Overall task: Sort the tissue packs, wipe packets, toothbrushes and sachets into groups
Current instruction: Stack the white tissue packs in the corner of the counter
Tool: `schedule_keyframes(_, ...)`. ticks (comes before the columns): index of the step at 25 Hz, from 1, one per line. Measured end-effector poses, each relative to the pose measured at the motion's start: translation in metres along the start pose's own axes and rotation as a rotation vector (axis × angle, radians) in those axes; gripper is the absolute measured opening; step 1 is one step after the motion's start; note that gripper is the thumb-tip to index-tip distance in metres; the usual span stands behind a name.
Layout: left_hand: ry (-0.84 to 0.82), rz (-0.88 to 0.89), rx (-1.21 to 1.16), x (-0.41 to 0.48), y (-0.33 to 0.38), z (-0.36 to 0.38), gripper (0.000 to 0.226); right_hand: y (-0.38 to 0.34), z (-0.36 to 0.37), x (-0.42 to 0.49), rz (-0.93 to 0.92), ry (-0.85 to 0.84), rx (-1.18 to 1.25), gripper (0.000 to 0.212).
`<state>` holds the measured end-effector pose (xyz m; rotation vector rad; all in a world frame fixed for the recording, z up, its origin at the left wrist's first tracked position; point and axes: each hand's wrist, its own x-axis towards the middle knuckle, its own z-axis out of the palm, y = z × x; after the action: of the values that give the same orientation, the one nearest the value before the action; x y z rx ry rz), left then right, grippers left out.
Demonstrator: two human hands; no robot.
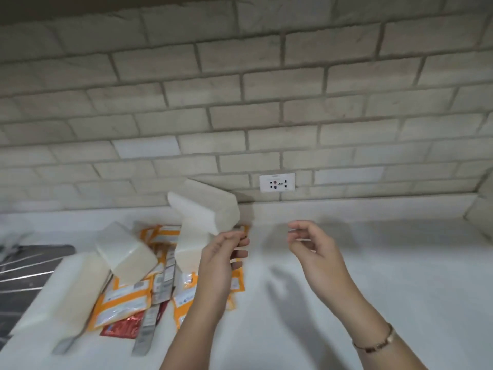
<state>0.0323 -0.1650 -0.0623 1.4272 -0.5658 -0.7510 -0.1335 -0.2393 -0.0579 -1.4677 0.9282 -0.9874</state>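
Note:
My left hand [222, 253] pinches the lower corner of a white tissue pack [205, 208] and holds it tilted above the pile. A second white pack [188, 249] stands just below it, touching or nearly so. Two further tissue packs [125, 252] [66, 292] lie on the left of the pile. Under them are orange-and-white wipe packets [125, 297], a red sachet [122, 327] and grey boxed toothbrushes [146, 332]. My right hand [310, 245] hovers to the right of the pile with its fingers curled and apart, holding nothing that I can see.
The pile rests on a white counter [373, 263] against a brick-tiled wall with a white socket [277, 182]. A dark ridged surface [26, 268] sits at the left edge. The counter ends at a side wall [480, 209] on the far right.

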Motion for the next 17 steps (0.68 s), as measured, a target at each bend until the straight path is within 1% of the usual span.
schedule_keyframes(2,0.029,0.008,0.009,0.002,0.000,-0.034,0.021,-0.001,0.035,0.000,-0.001,-0.063,0.006,0.025)
schedule_keyframes(6,0.156,0.000,-0.002,0.015,-0.010,-0.111,0.016,-0.004,0.112,0.003,0.010,-0.182,-0.012,0.022)
schedule_keyframes(8,0.222,0.023,0.024,0.025,-0.019,-0.148,0.013,-0.005,0.144,0.006,0.039,-0.237,-0.016,0.020)
schedule_keyframes(10,0.328,0.079,0.119,0.038,-0.024,-0.176,0.010,-0.004,0.171,0.009,0.070,-0.289,-0.055,0.019)
schedule_keyframes(11,0.410,0.103,0.170,0.048,-0.027,-0.192,0.006,-0.004,0.188,0.011,0.086,-0.323,-0.088,0.018)
schedule_keyframes(12,0.496,0.109,0.251,0.058,-0.029,-0.204,0.008,-0.003,0.199,0.014,0.101,-0.346,-0.123,0.018)
schedule_keyframes(13,0.592,0.111,0.376,0.071,-0.031,-0.217,0.020,-0.002,0.210,0.017,0.106,-0.369,-0.153,0.018)
schedule_keyframes(15,0.783,0.062,0.729,0.096,-0.034,-0.249,0.052,0.001,0.225,0.021,0.110,-0.404,-0.202,0.018)
schedule_keyframes(16,0.843,0.011,0.860,0.105,-0.035,-0.266,0.066,0.002,0.227,0.020,0.120,-0.416,-0.211,0.019)
schedule_keyframes(17,0.855,-0.064,0.951,0.111,-0.038,-0.284,0.079,0.003,0.226,0.019,0.128,-0.421,-0.217,0.019)
